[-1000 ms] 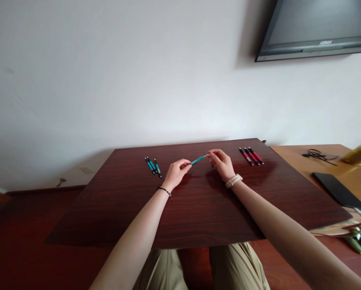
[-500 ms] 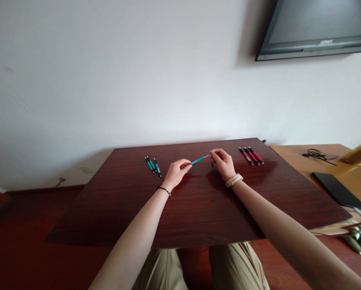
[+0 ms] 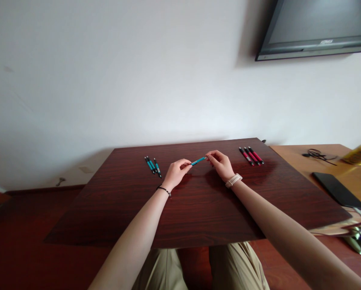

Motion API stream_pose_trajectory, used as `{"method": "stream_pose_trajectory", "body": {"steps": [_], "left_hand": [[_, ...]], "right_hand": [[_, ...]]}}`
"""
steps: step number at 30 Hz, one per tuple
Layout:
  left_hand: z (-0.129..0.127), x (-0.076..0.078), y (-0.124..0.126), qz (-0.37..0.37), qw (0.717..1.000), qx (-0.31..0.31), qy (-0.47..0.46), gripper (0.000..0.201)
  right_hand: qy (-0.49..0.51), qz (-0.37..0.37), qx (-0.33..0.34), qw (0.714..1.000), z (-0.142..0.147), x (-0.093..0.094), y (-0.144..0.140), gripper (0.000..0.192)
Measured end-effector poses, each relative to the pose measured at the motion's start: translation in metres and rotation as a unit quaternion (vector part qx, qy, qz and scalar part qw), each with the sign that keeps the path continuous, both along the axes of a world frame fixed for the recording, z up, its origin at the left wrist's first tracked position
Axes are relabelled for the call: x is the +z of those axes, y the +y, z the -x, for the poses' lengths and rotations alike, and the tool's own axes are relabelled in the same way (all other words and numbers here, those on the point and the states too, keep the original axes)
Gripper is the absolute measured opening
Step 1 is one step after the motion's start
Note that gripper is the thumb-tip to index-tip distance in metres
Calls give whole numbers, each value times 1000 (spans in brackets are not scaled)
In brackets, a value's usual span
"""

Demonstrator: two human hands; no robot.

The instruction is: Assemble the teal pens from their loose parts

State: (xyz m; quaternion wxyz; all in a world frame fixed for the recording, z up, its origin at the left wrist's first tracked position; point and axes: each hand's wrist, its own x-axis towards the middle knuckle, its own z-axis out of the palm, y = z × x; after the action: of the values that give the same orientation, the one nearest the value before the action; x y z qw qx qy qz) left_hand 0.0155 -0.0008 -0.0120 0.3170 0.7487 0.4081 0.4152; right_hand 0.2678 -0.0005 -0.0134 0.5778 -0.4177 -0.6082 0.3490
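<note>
My left hand (image 3: 176, 171) is closed on one end of a teal pen barrel (image 3: 199, 160), holding it above the table with its open end tilted up to the right. At that end, my right hand (image 3: 221, 164) pinches a thin pale pen refill (image 3: 205, 157), which sits mostly inside the barrel. Whether the right fingers hold anything more is hidden. Left of my hands lie several teal pens (image 3: 153, 166) with black ends. To the right, several red pens (image 3: 251, 156) lie side by side.
The dark wooden table (image 3: 192, 217) meets a white wall. At right, a lighter desk (image 3: 316, 161) bears a black cable (image 3: 317, 155), a black phone-like slab (image 3: 339, 189) and a yellow can (image 3: 359, 154). A television (image 3: 319, 30) hangs above.
My right hand has moved a little left toward the barrel, and the refill has slid deeper into it. My left hand has stayed in place.
</note>
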Motion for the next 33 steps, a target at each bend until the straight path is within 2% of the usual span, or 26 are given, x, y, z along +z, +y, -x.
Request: {"method": "stream_pose_trajectory", "body": {"steps": [12,15,17,20,23,27,29,33], "left_hand": [[0,2,-1,-3,1000,0,6,22],[-1,3,-1,4,1000,2,4,23],[-2,2,-1,9,1000,5,1,24],[-2,0,2,14,1000,10,-6,25],[-1,-2,3,17,1000,8,-12,25],[-1,0,2,19,1000,9,-18,24],[-1,1,1,19,1000,12,-18,23],[-1,1,1,17,1000,10,-17,24]], "right_hand": [[-35,-1,33,999,2,1,-2,36],[-38,-3,39,998,4,-1,-2,44],[-45,-12,23,999,4,-1,-3,48],[-86,-45,-53,994,1,-1,-3,42],[-198,-70,-154,965,-6,-1,0,37],[-392,-11,-250,885,-15,-4,4,36],[-442,24,-261,858,-18,-5,4,33],[-469,36,-236,850,-18,-6,4,27]]}}
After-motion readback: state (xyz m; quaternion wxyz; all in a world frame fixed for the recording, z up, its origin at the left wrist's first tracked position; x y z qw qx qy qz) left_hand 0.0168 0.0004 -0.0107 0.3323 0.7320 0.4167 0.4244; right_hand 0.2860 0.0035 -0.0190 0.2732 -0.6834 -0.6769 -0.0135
